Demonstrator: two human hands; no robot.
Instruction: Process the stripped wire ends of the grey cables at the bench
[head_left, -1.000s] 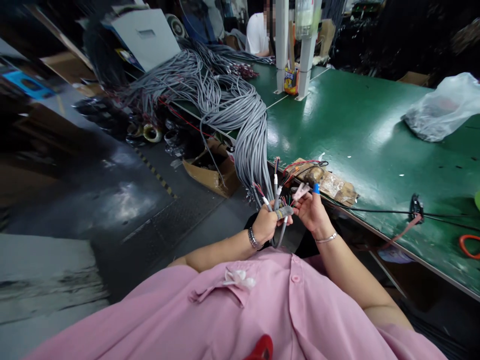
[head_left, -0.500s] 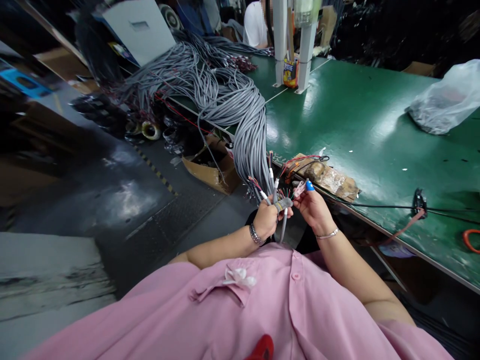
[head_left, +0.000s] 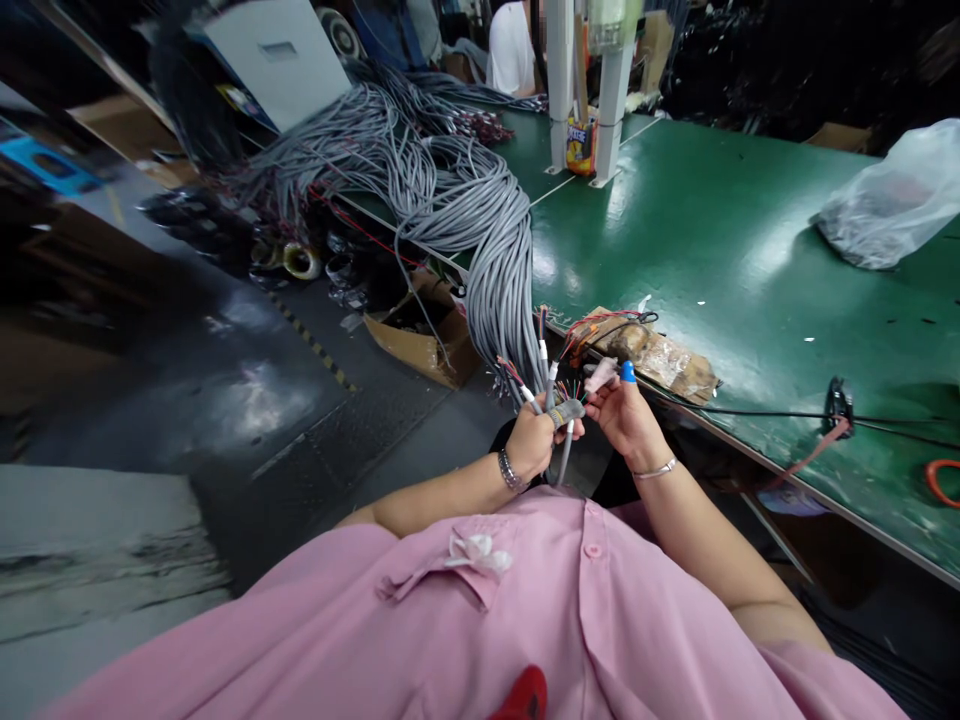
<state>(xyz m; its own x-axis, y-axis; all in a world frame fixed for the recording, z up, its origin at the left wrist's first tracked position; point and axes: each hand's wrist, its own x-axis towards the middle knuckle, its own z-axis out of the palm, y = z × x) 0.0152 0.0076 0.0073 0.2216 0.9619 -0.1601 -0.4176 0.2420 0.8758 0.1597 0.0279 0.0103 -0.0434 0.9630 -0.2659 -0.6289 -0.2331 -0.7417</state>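
Note:
Several grey cables are gripped in my left hand [head_left: 529,442], which is closed around them near their stripped ends. A grey covering [head_left: 568,411] wraps one finger of that hand. Thin coloured wires [head_left: 571,391] fan out of one cable end, and other stripped cable ends [head_left: 513,372] point up and to the left. Just right of the fan, my right hand [head_left: 628,425] is closed, with its fingertips pinched at the thin wires. It wears a blue finger cover [head_left: 627,372] and a pale pink wrapping [head_left: 601,375]. The exact wire in the pinch is too small to make out.
A large bundle of grey cables [head_left: 499,225] drapes over the edge of the green table [head_left: 720,230]. A taped brown bundle [head_left: 667,362] lies near that edge. Below stands a cardboard box [head_left: 420,345]. A plastic bag [head_left: 892,200] sits at right; a person [head_left: 511,50] is behind.
My right hand's blue-covered finger has moved slightly right and opened a little away from the wires. The left hand keeps its hold on the cables.

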